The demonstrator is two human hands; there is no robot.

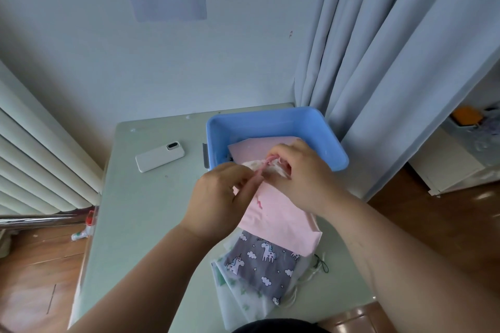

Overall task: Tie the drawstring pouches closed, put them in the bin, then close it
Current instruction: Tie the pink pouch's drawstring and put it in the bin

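Cord (260, 170) pinched in both hands' fingers (250, 180), left hand (216, 199) at 8 o'clock of right hand (297, 176); cinch the pink pouch (278, 219) neck snug before knotting.

A pale green table (140, 211) carries a blue bin (273, 121), white phone (160, 156) and stacked pouches (259, 259).

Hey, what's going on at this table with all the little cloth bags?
A person is tying a pink pouch shut: the left hand pulls the pink drawstring while the right hand pinches the gathered mouth. Another pink pouch already lies in the open blue bin behind. More pouches wait in a pile nearer the person, a grey unicorn pouch on top. A white phone lies to the left.
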